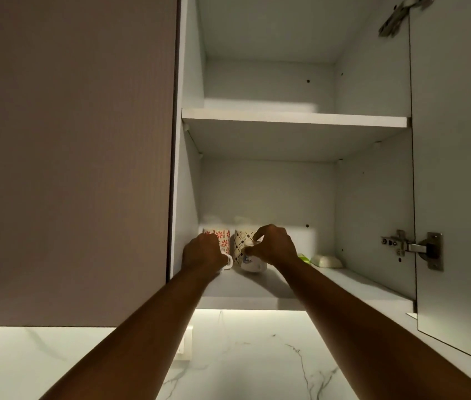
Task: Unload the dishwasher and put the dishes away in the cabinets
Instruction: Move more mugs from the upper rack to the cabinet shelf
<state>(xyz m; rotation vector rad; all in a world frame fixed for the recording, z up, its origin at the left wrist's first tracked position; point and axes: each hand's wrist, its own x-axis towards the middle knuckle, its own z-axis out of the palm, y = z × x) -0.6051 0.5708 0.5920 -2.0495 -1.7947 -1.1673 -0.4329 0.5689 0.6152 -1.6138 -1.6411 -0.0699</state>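
Note:
Both arms reach up into the open wall cabinet, onto its bottom shelf (246, 287). My left hand (203, 252) is closed around a white mug (227, 259), whose handle pokes out to the right of the fist. My right hand (275, 246) pinches the rim of a white cup with a blue print (250, 262) that rests on the shelf. Behind them stand a mug with red flowers (224, 239) and a mug with a dark diamond pattern (241, 241).
A pale overturned bowl (326, 261) and something green (303, 257) lie further right on the bottom shelf. The upper shelf (295, 119) holds nothing visible. The cabinet door (456, 168) stands open on the right; a closed door (69, 157) is left. Lit marble wall (243, 356) below.

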